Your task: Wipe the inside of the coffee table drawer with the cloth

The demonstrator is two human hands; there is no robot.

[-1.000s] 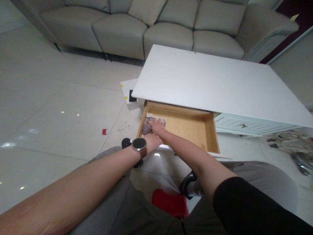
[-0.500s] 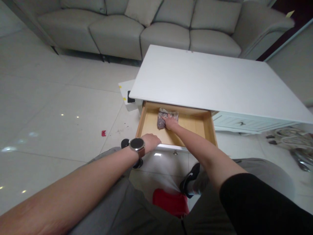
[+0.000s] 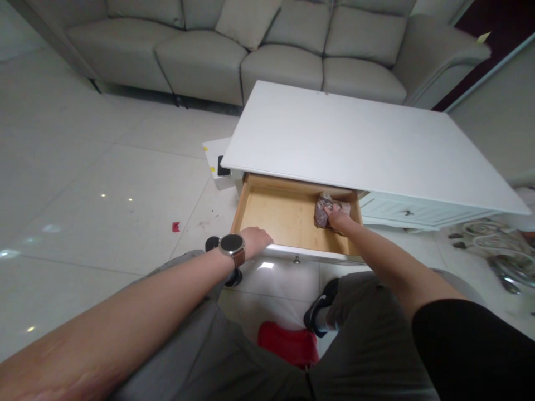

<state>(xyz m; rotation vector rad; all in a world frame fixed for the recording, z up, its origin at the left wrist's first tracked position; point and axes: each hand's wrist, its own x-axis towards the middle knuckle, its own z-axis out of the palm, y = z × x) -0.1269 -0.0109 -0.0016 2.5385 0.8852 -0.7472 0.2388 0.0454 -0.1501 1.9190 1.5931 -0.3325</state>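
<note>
No text or labels can be read.

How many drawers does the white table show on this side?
2. The open wooden drawer sits under the table's left end, with the right hand pressing a cloth inside. A closed drawer sits right. Others may be hidden.

Crumpled cloth, mottled purple-grey with pale patches, bunched into wad, lies on floor of open wooden drawer, at right rear corner.

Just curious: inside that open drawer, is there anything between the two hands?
Head view: only the drawer's bare wooden floor lies between the left hand on its front edge and the right hand on the cloth.
</note>
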